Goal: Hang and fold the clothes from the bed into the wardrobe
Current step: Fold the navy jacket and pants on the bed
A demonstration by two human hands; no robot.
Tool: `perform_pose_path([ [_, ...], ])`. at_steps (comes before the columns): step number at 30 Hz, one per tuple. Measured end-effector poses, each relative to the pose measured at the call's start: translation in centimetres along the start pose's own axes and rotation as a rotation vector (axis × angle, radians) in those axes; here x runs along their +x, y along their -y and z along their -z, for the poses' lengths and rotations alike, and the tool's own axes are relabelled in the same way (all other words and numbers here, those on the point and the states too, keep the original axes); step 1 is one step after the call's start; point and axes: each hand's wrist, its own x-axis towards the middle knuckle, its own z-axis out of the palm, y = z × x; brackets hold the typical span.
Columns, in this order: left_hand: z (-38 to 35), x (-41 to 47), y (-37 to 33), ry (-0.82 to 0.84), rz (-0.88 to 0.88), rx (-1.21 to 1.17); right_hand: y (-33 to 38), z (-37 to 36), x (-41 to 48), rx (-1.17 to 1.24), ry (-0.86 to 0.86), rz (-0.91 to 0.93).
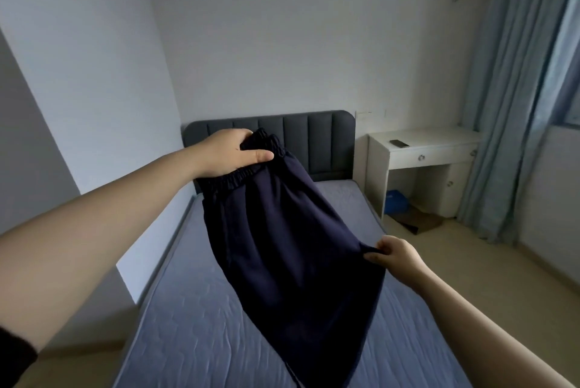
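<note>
Trousers (282,246) held in the air over the bed (194,334). The left hand (229,152) grips the elastic waistband high up; the right hand (397,257) pinches an edge of the cloth lower down and draws it sideways, probably to spread the garment flat for folding. The fabric is dark navy, soft and matt, gathered at the waist and hanging in a slanting sheet. No wardrobe is in view.

Trousers (282,246): navy cloth, matt; gathered elastic waistband.
Mattress (194,325), under trousers: quilted cloth, dull.
Headboard (314,139), behind trousers: padded ribbed fabric, matt.
Worktop (439,136), right of trousers: white, smooth; knob (422,157) shiny metal.
Curtain (502,105): cloth.
</note>
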Motion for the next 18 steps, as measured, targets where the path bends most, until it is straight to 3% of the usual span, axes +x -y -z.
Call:
perform_pose_path([
  [9,-6.5,4.4,-11.5,0.081,-0.149,0.019,-8.3,7.5,-5.1,0.284,-0.317,-0.201],
  [14,-10.4,4.9,-17.3,0.12,-0.211,-0.136,-12.5,12.5,-9.3,0.481,-0.582,-0.289],
  [18,-13.3,4.4,-18.9,0.143,-0.199,-0.219,-14.2,14.8,-11.0,0.439,-0.692,-0.3],
])
